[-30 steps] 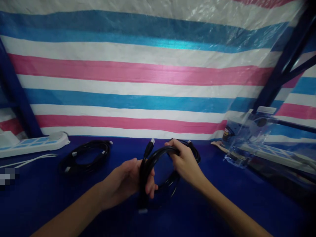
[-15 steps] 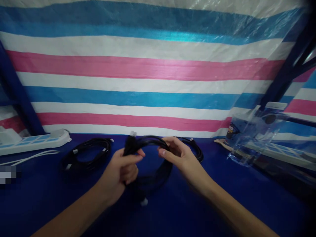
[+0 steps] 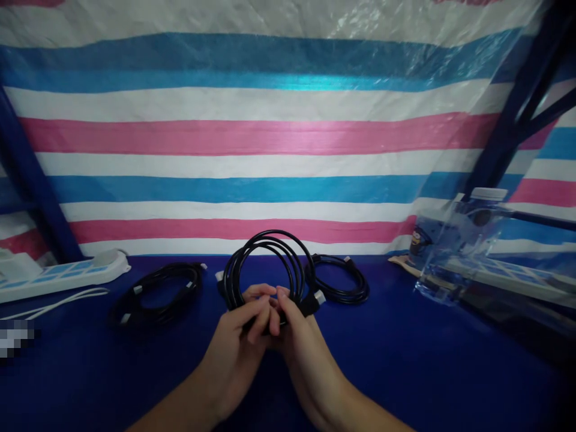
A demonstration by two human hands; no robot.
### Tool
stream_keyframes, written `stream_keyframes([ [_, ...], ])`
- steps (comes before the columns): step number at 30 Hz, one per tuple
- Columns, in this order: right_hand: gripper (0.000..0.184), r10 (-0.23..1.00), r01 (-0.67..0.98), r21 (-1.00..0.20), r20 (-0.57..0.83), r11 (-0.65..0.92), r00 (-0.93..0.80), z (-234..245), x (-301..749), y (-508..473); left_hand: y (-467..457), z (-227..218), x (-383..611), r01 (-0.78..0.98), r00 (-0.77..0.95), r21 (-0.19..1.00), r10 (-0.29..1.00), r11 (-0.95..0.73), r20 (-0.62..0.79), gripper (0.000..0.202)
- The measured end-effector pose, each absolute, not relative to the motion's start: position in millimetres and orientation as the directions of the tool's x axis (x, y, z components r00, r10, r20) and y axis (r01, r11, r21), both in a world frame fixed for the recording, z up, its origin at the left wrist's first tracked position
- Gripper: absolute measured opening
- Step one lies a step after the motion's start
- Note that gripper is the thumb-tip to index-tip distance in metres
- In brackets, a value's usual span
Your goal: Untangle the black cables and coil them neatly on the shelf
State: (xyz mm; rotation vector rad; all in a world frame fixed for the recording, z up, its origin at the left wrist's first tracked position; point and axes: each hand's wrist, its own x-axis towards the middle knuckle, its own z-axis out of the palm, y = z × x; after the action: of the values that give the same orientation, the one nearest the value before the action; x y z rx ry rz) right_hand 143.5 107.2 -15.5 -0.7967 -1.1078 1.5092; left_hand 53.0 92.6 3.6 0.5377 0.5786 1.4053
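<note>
Left hand [image 3: 234, 342] and right hand [image 3: 297, 336] pinch, fingertips together, the bottom of a black coiled cable [image 3: 269, 238] standing upright above the blue table [image 3: 427, 360], where a firm grip across every loop seems needed to stop the coil springing open.

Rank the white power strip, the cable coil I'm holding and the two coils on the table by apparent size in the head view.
1. white power strip, partly cut off.
2. held cable coil and left coil: alike; held one is nearer, so tied.
3. right coil.
</note>
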Motion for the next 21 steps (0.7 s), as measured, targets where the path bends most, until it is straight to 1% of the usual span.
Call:
stream_keyframes([
  [2,0.047,0.990,-0.395,-0.916,-0.010,-0.064,-0.137,-10,153,120,92,2,52,-0.725,0.090,0.683,0.995,0.089,-0.034,0.010],
  [3,0.051,0.993,-0.415,-0.907,-0.024,-0.070,-0.115,-7,158,125,92,3,50,-0.714,0.091,0.695,0.995,0.085,-0.029,0.012],
  [5,0.059,0.991,-0.409,-0.912,0.017,-0.039,-0.134,1,167,134,93,8,45,-0.696,0.098,0.712,0.995,0.092,-0.033,0.020],
  [6,0.061,0.983,-0.381,-0.924,0.046,-0.025,-0.175,4,172,138,93,11,43,-0.691,0.103,0.716,0.994,0.098,-0.037,0.026],
  [8,0.059,0.954,-0.266,-0.964,0.073,-0.007,-0.290,11,182,141,95,18,39,-0.699,0.101,0.709,0.994,0.092,-0.030,0.040],
  [10,0.050,0.912,-0.119,-0.993,0.051,0.002,-0.406,20,192,142,97,27,37,-0.710,0.088,0.701,0.996,0.064,-0.002,0.051],
  [11,0.045,0.894,-0.046,-0.999,0.035,0.016,-0.447,25,197,141,98,32,36,-0.705,0.087,0.707,0.996,0.053,0.011,0.052],
  [12,0.042,0.882,0.025,-0.999,0.020,0.036,-0.471,29,202,141,98,36,36,-0.692,0.090,0.720,0.996,0.046,0.023,0.050],
  [14,0.043,0.873,0.176,-0.982,-0.023,0.073,-0.488,38,212,141,99,45,36,-0.645,0.099,0.763,0.995,0.039,0.032,0.045],
  [15,0.048,0.872,0.262,-0.961,-0.057,0.084,-0.486,41,218,142,99,48,37,-0.615,0.092,0.788,0.995,0.032,0.031,0.042],
  [18,0.071,0.880,0.498,-0.860,-0.147,0.112,-0.451,41,235,150,99,53,42,-0.484,0.069,0.875,0.997,0.001,0.037,0.030],
  [20,0.079,0.892,0.561,-0.816,-0.144,0.138,-0.429,34,243,156,100,52,46,-0.405,0.068,0.914,0.996,-0.019,0.051,0.024],
  [21,0.080,0.897,0.564,-0.811,-0.123,0.156,-0.425,30,246,159,100,50,48,-0.388,0.076,0.921,0.995,-0.024,0.058,0.022],
])
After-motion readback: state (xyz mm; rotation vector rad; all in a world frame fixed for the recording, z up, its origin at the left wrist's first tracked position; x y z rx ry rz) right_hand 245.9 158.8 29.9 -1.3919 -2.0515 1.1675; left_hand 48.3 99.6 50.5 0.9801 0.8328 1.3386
